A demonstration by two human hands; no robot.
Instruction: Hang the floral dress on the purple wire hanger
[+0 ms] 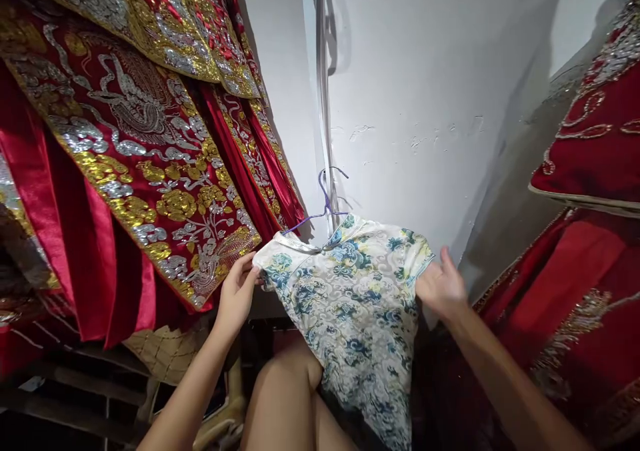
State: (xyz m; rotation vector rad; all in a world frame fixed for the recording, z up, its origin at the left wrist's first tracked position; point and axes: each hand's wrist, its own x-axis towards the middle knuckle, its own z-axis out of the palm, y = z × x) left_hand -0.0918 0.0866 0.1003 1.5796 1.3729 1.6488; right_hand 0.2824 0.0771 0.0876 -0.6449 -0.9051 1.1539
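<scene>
A white cheongsam (350, 304) with blue, green and yellow flowers and short sleeves hangs in front of me on a thin purple hanger (327, 204). The hanger's hook is up against a narrow white upright on the wall. At the cheongsam's left shoulder, my left hand (239, 291) pinches the sleeve edge between thumb and fingers. On the other side, my right hand (443, 284) is at the right sleeve opening, thumb stretched up and away from the cloth. The sleeve hides the fingers of that hand, and it is slightly blurred.
Red garments (145, 138) with gold and silver embroidery hang close on the left. More red beaded garments (590, 158) hang on the right. Behind is a white wall (425, 91) with peeling patches. A wooden frame (225, 418) stands low left, beside my bent knee (285, 398).
</scene>
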